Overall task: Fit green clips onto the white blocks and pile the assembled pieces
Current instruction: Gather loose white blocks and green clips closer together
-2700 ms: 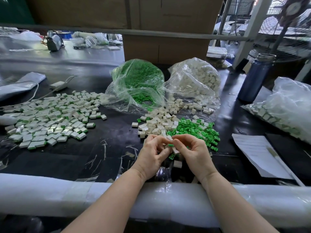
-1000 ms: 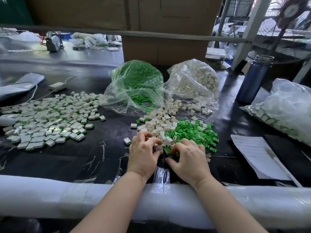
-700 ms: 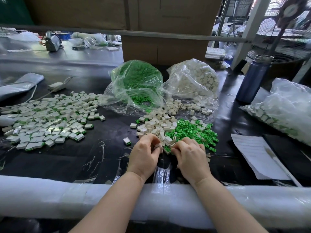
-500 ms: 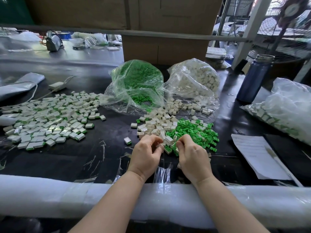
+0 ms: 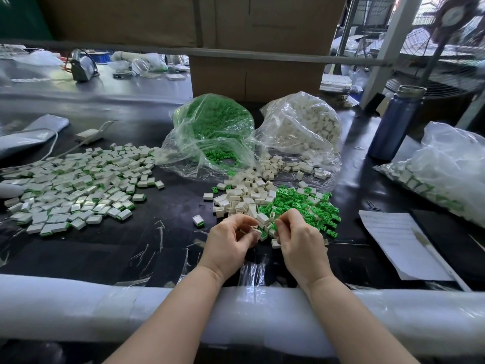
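Loose white blocks (image 5: 244, 197) and loose green clips (image 5: 301, 203) lie heaped at the table's middle. My left hand (image 5: 231, 241) is curled at the heap's near edge and pinches a white block (image 5: 255, 230). My right hand (image 5: 299, 237), close beside it, pinches a green clip (image 5: 274, 227). A wide pile of assembled pieces (image 5: 76, 185) spreads over the left of the table. One assembled piece (image 5: 198, 220) lies alone just left of my left hand.
A bag of green clips (image 5: 215, 127) and a bag of white blocks (image 5: 301, 127) stand behind the heaps. A blue bottle (image 5: 393, 124), another filled bag (image 5: 441, 169) and a paper sheet (image 5: 399, 243) are on the right. A padded rail (image 5: 78, 306) runs along the near edge.
An assembled piece now lies alone left of my hands. Both hands dipped into the heaps and have lifted slightly, the left with a white block, the right with a green clip.
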`<state>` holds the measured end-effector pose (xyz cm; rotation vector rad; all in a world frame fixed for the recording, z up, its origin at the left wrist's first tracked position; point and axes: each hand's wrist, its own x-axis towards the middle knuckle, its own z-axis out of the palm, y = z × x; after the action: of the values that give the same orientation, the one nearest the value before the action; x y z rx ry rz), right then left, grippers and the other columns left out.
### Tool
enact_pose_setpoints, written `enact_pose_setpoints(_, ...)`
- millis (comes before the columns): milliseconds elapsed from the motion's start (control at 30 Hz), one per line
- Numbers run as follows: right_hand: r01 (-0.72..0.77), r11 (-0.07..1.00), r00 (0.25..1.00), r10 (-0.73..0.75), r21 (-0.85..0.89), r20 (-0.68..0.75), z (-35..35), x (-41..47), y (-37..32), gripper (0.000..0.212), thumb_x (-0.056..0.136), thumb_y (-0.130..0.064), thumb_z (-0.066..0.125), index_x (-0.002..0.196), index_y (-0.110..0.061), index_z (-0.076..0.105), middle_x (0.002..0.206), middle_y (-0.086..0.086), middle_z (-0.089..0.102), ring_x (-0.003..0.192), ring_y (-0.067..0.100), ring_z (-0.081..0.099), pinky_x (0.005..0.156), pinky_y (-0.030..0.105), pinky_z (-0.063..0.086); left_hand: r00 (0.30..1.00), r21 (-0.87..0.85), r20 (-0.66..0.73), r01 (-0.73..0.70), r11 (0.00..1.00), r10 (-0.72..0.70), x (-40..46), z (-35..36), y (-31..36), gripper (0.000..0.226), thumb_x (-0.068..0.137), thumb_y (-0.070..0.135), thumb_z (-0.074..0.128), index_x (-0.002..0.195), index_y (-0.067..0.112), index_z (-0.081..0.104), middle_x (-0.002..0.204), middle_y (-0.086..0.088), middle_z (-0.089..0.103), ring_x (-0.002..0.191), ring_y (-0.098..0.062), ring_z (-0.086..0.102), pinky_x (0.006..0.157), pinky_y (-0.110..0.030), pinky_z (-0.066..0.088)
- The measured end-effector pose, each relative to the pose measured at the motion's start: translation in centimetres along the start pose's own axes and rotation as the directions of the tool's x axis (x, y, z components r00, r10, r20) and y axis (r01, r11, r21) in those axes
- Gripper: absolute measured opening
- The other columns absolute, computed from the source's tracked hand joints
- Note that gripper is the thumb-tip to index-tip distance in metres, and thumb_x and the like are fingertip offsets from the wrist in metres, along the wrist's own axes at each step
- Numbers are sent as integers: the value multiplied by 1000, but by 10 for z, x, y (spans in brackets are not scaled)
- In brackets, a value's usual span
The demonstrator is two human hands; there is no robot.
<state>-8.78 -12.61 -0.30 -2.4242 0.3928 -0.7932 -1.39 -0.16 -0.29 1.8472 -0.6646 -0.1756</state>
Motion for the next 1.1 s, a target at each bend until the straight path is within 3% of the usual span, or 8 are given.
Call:
enact_pose_setpoints(167, -42, 988, 999, 44, 147, -7, -2, 1, 2, 15, 93, -10, 52, 101, -8, 65, 75, -5, 63, 66, 14, 63, 65, 26, 51, 999, -99, 11, 41, 994, -40, 1, 0, -1, 16, 81, 3, 68, 93, 12, 65, 85, -6, 65, 83, -20, 65, 80, -24, 55)
enact_pose_setpoints(367, -109, 945, 994, 100, 308, 45, -1, 1, 2, 12, 90, -8, 58, 92, -19, 62, 73, -3, 66, 68, 14, 66, 66, 34, 56, 998, -166, 39, 53, 985, -47, 3, 0, -2, 16, 83, -2, 64, 95, 8, 66, 93, -11, 68, 83, -16, 67, 76, -21, 56)
enact_pose_setpoints(500, -158, 887, 987, 130, 434, 94, -3, 2, 0, 23, 87, -6, 62, 81, -27, 57, 76, -4, 68, 70, 12, 66, 64, 25, 56, 995, -298, 63, 93, 950, -78, 3, -1, 0, 12, 85, -3, 60, 89, 8, 60, 89, -14, 63, 74, -17, 68, 71, -24, 57)
enact_pose_setpoints(600, -163, 875, 987, 137, 456, 89, -5, 4, 1, 13, 83, -4, 66, 82, -17, 64, 81, -1, 67, 77, 11, 63, 69, 22, 53, 991, -309, 106, 106, 945, -77, 2, -1, 2, 10, 84, 0, 61, 89, 7, 58, 83, -8, 62, 69, -10, 67, 67, -19, 55)
enact_pose_setpoints(700, -193, 845, 980, 146, 499, 133, -5, 5, 1, 9, 81, -4, 68, 81, -12, 66, 78, 0, 67, 69, 4, 60, 65, 15, 48, 988, -306, 141, 109, 946, -68, 1, 0, 3, 9, 84, 1, 61, 90, 6, 58, 79, -5, 61, 67, -9, 65, 67, -18, 54)
enact_pose_setpoints(933, -228, 840, 968, 141, 493, 206, -4, 4, -1, 17, 82, -1, 66, 74, -16, 63, 70, -1, 64, 62, 4, 56, 62, 18, 48, 987, -273, 144, 103, 956, -65, 1, -1, 3, 13, 82, 0, 63, 95, 2, 64, 89, -12, 65, 72, -14, 64, 71, -20, 55)
enact_pose_setpoints(1100, -264, 805, 959, 158, 531, 237, -5, 4, -2, 17, 81, 3, 66, 78, -13, 63, 68, 3, 62, 57, 6, 54, 60, 22, 48, 990, -260, 135, 82, 962, -48, 1, 0, 4, 10, 82, -1, 64, 90, 4, 68, 81, -1, 64, 67, -8, 64, 67, -17, 53)
